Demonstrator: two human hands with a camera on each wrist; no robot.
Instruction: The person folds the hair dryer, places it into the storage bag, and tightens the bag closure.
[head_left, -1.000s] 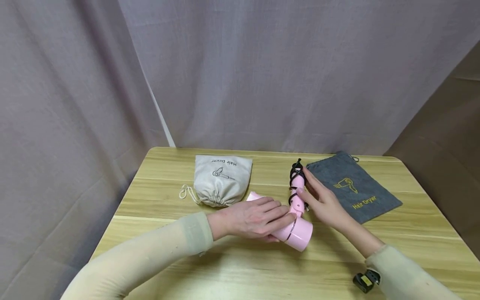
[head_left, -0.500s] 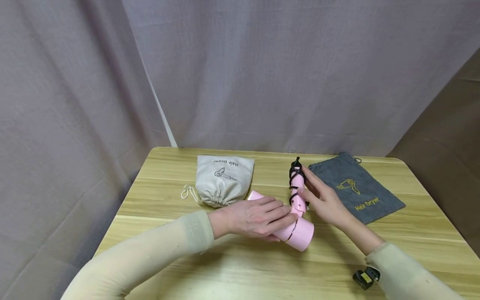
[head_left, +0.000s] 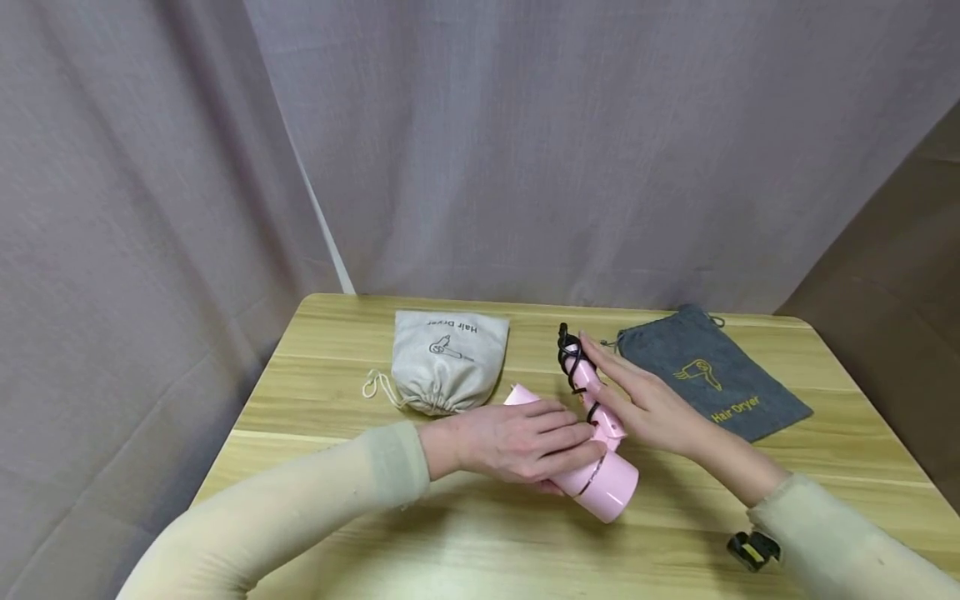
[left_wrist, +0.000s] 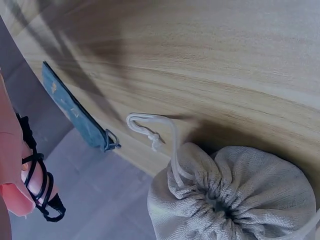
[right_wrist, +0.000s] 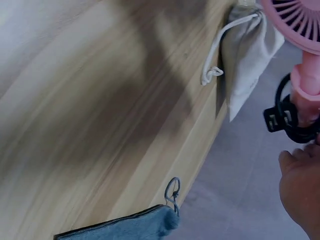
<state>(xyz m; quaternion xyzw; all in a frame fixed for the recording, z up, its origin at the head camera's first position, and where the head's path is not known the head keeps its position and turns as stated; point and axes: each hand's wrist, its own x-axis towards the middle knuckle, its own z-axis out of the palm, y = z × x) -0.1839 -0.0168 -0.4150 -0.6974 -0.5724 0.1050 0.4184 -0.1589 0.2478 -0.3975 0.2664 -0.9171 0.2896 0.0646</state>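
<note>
A pink hair dryer [head_left: 609, 490] is held up over the table, its folding handle [head_left: 582, 371] wound with a black cord [head_left: 572, 357]. My left hand [head_left: 517, 442] grips the barrel from above, covering its middle. With thumb and fingers, my right hand [head_left: 652, 408] holds the handle on its right side. In the right wrist view, the dryer's slotted round end [right_wrist: 302, 20] shows above the black plug [right_wrist: 280, 117], and the right hand [right_wrist: 302, 187] is curled below the cord. In the left wrist view, the corded handle [left_wrist: 37, 172] hangs at the left edge.
A full light grey drawstring bag [head_left: 450, 362], printed "Hair Dryer", sits left of the dryer with its cord out. A flat dark grey bag [head_left: 716, 375] lies at the right. Both are on the wooden table [head_left: 315, 375]; curtains [head_left: 525, 167] stand behind.
The handle's far end has swung left, with the right hand following it. The barrel has shifted slightly right and towards me in the left hand. Both bags lie where they were.
</note>
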